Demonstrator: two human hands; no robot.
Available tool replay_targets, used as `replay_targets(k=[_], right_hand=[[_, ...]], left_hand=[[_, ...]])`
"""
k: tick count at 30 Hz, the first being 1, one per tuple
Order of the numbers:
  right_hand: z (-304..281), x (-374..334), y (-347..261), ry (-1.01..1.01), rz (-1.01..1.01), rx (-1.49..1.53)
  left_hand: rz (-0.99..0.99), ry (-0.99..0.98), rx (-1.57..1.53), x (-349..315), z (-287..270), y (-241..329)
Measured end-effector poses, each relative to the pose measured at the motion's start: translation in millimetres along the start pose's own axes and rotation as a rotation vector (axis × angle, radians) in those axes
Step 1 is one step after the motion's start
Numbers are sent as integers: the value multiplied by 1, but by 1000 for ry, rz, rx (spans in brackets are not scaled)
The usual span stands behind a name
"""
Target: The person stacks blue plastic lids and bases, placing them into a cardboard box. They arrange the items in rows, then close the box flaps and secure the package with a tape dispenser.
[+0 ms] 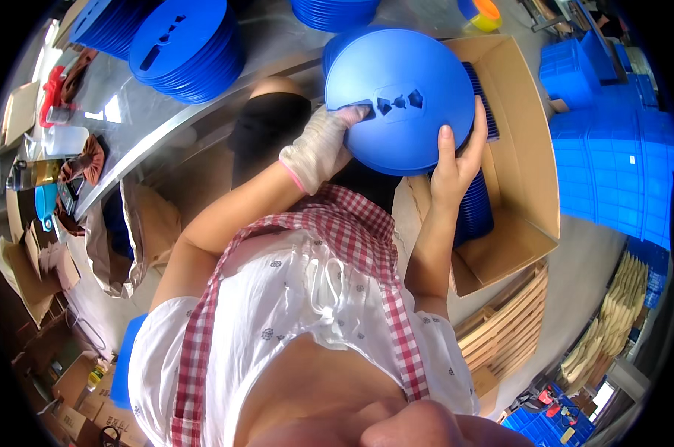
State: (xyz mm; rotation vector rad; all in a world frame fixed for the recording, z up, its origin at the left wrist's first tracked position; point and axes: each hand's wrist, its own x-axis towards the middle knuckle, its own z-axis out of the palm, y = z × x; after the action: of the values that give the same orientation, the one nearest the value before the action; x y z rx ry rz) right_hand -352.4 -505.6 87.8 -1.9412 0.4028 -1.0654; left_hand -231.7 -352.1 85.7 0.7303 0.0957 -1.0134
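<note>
My left hand (318,143), in a whitish knit glove with bare fingertips, grips the left edge of a round blue plastic reel (400,138), its thumb at the slot there. The reel has cut-outs round its middle and is tilted toward me. My bare right hand (458,164) holds the reel's right edge, thumb on the face and fingers along the rim. Whether more reels lie behind this one is hidden. Just right of it stands an open cardboard box (527,141), with a row of blue reels (474,212) on edge inside.
Stacks of blue reels (184,48) stand on the metal table (277,48) at the far side. An orange-yellow roll (486,15) lies near its far edge. A wooden pallet (504,320) sits below the box. Blue crates (612,164) are piled at right, a paper sack (113,238) at left.
</note>
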Motion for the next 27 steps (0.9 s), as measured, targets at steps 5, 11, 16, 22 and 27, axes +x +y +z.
replay_targets(k=[5, 11, 16, 22, 27], right_hand=[[4, 2, -30, -17, -77, -107], [8, -16, -112, -675, -621, 103], [-9, -7, -62, 38, -220, 160], [-6, 9, -32, -117, -84, -295], [2, 2, -37, -62, -116, -185]], left_hand=[[125, 2, 23, -5, -9, 9], [179, -63, 129, -3, -30, 18], [204, -70, 324, -49, -15, 43], [291, -60, 399, -63, -25, 49], [314, -49, 424, -66, -28, 51]])
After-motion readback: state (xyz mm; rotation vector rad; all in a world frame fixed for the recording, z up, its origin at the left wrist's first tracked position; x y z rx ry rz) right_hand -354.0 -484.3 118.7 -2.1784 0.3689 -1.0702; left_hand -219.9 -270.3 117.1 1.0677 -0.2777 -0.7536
